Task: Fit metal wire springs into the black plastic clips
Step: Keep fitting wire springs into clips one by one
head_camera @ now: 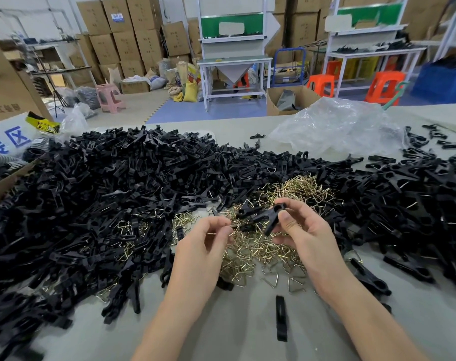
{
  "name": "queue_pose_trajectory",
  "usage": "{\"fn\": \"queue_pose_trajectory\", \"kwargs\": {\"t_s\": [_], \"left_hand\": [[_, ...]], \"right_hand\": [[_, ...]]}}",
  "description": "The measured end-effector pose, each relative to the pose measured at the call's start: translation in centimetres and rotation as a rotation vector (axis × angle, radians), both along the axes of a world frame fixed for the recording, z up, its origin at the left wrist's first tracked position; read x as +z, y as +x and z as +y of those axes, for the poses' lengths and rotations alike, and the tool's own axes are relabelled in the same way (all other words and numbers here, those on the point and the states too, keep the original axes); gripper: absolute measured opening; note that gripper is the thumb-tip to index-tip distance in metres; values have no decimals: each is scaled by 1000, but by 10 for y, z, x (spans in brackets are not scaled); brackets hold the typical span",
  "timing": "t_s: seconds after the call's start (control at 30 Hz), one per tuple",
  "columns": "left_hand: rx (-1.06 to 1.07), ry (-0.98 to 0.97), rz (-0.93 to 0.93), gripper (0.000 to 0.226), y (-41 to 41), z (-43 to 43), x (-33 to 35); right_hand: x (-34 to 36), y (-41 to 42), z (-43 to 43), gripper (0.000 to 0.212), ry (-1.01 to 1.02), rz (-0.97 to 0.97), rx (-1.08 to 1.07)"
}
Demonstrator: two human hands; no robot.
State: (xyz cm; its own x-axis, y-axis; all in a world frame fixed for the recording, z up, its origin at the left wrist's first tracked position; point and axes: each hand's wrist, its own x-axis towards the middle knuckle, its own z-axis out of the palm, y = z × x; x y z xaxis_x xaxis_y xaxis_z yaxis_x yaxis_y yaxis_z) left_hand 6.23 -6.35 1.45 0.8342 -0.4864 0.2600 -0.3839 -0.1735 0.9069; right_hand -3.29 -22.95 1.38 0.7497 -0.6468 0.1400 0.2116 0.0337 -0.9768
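Bright, even indoor light falls from overhead and leaves only faint, soft shadows on the pale table (221,340). The crumpled clear plastic bag (336,128) carries patches of white glare, and the brass-coloured wire springs (260,246) glint. The heap of black clips (117,183) swallows detail and smears into blur toward the lower left corner. Wide-angle distortion bows the table's far edge and tilts the background workstation frames (232,50), which look slightly soft.

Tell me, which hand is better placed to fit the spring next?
Left, likely: the right hand grips the black clip by its body, while the left hand only pinches its end, above the wire springs.
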Motion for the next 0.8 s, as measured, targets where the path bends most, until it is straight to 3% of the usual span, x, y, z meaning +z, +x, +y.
{"fn": "queue_pose_trajectory", "kwargs": {"t_s": [0.17,0.27,0.5,0.57,0.67,0.73,0.8], "left_hand": [[34,68,-100,8,0,-1,-4],[63,-11,-134,13,1,-1,-1],[-76,-516,515,6,0,-5,9],[-113,-601,626,11,-2,-9,10],[-136,-575,606,25,-7,-14,8],[-106,-539,555,22,-8,-15,7],[-81,-422,392,18,-10,-13,7]], "right_hand": [[1,-1,1,26,-7,15,25],[2,-2,3,28,-2,20,64],[4,-3,10,20,123,-20,368],[3,-2,10,20,153,-27,402],[2,-2,12,30,203,-27,444],[2,-1,14,33,234,-40,455],[3,-1,15,32,290,-62,461]]}}
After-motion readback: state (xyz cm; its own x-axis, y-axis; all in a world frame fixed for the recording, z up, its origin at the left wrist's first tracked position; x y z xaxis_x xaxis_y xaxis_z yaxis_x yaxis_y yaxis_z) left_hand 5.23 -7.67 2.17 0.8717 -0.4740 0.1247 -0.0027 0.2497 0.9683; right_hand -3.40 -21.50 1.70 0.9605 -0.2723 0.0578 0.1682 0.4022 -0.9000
